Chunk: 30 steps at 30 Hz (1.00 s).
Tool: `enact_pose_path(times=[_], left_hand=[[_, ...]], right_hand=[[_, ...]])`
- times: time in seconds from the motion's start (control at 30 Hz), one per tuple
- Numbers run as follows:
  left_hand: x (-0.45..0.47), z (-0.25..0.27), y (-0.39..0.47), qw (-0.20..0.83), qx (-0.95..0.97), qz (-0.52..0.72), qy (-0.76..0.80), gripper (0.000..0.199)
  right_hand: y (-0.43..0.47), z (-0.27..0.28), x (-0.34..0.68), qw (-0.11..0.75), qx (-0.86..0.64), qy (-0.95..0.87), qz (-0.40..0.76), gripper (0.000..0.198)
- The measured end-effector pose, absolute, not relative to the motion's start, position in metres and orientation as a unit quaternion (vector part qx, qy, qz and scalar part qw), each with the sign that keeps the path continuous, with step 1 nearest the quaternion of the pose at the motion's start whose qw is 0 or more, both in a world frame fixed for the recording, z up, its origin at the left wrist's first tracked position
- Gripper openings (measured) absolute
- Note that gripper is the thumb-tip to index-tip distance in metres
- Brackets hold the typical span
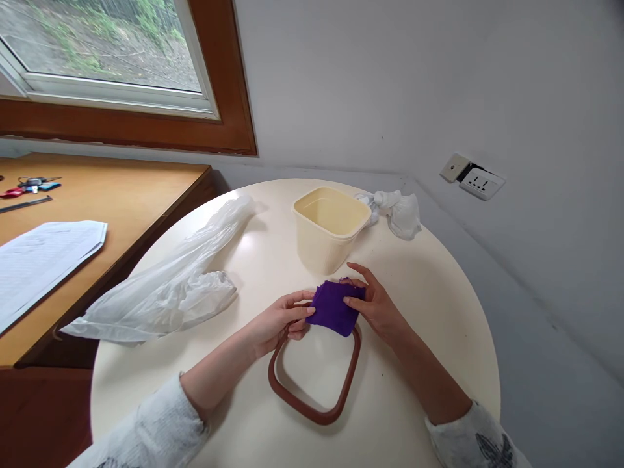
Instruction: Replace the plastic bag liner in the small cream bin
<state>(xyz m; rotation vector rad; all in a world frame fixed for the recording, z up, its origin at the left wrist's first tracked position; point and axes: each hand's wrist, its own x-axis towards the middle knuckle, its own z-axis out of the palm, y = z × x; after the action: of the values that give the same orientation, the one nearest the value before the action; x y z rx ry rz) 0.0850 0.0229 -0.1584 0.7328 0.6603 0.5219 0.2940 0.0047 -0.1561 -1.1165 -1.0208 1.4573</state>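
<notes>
A folded purple cloth [336, 307] with frayed edges is held up between my two hands. My left hand [285, 318] pinches its left edge between thumb and fingers. On the opposite side, my right hand [373, 302] grips the right edge, with the index finger lifted away from the fabric. Below the cloth, a brown rounded-square ring [316, 416] lies on the table, its far side hidden by the cloth and my left hand. Just beyond my hands stands a cream plastic bin [322, 244], upright, its visible inner walls bare.
A crumpled white plastic bag [180, 292] spreads over the left of the round white table [414, 390]. Another knotted plastic bag [402, 214] lies behind the bin at right. A wooden desk [146, 185] at left carries papers [49, 260] and keys [34, 184]. Wall sockets [481, 182] are at right.
</notes>
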Motion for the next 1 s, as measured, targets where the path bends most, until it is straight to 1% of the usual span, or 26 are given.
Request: enact_pose_path(times=[0.1,0.2,0.27,0.4,0.47,0.6,0.67,0.73,0.8,0.87,0.93,1.0], left_hand=[[0.085,-0.157,0.023,0.843,0.351,0.246,0.324,0.021],[0.086,-0.155,0.023,0.842,0.351,0.242,0.331,0.021],[0.085,-0.154,0.023,0.841,0.354,0.237,0.332,0.020],[0.085,-0.155,0.023,0.839,0.360,0.234,0.335,0.017],[0.085,-0.157,0.023,0.840,0.360,0.239,0.328,0.014],[0.085,-0.160,0.023,0.843,0.352,0.249,0.321,0.011],[0.085,-0.161,0.023,0.844,0.349,0.248,0.323,0.010],[0.086,-0.161,0.023,0.845,0.348,0.246,0.323,0.010],[0.085,-0.160,0.023,0.848,0.346,0.244,0.318,0.010],[0.085,-0.160,0.023,0.852,0.343,0.244,0.313,0.010],[0.085,-0.160,0.023,0.853,0.341,0.244,0.310,0.011],[0.085,-0.161,0.023,0.853,0.340,0.247,0.310,0.012]], right_hand=[[0.008,-0.157,0.305,0.497,-0.486,-0.440,0.568,0.061],[0.012,-0.158,0.319,0.480,-0.543,-0.461,0.513,0.061],[0.013,-0.159,0.330,0.452,-0.607,-0.492,0.430,0.059],[0.013,-0.162,0.350,0.375,-0.723,-0.535,0.227,0.056],[0.012,-0.165,0.361,0.347,-0.750,-0.536,0.176,0.056],[0.012,-0.172,0.383,0.310,-0.775,-0.539,0.109,0.058],[0.012,-0.174,0.391,0.260,-0.798,-0.541,0.057,0.058],[0.012,-0.174,0.394,0.219,-0.814,-0.538,-0.020,0.054],[0.012,-0.171,0.390,0.229,-0.805,-0.542,-0.080,0.044],[0.012,-0.167,0.381,0.287,-0.767,-0.568,-0.080,0.033],[0.012,-0.164,0.366,0.351,-0.714,-0.606,-0.024,0.026],[0.009,-0.163,0.347,0.384,-0.661,-0.643,0.056,0.024]])
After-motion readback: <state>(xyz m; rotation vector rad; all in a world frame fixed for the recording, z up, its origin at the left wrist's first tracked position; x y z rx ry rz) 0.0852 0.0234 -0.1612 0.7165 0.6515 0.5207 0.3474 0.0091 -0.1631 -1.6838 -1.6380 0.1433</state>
